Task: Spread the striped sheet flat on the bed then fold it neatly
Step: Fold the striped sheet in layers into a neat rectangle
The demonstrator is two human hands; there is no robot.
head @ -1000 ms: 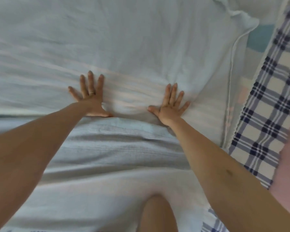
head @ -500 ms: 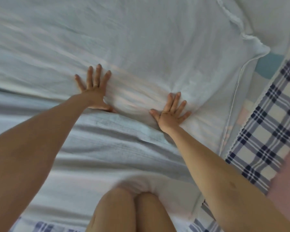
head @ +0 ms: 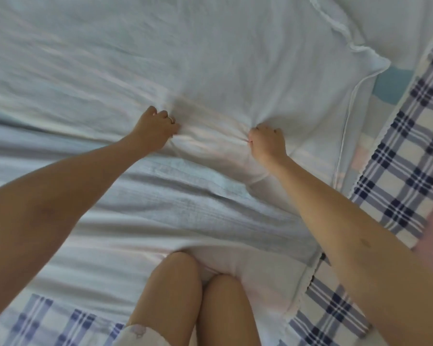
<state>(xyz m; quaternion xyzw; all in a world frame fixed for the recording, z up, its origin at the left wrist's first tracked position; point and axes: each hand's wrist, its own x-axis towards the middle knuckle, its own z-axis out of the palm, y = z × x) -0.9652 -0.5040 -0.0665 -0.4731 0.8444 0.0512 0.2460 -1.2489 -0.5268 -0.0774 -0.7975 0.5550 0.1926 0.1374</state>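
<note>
Blue checked bedding point(head: 408, 156) lies under everything. On it the striped sheet point(head: 210, 58) is spread out, pale and wrinkly. The left hand point(head: 155, 128) and the right hand point(head: 268, 141) each squeeze a bunch of the sheet in a fist, near each other. Two bare knees point(head: 175, 283) rest on its near part
</note>
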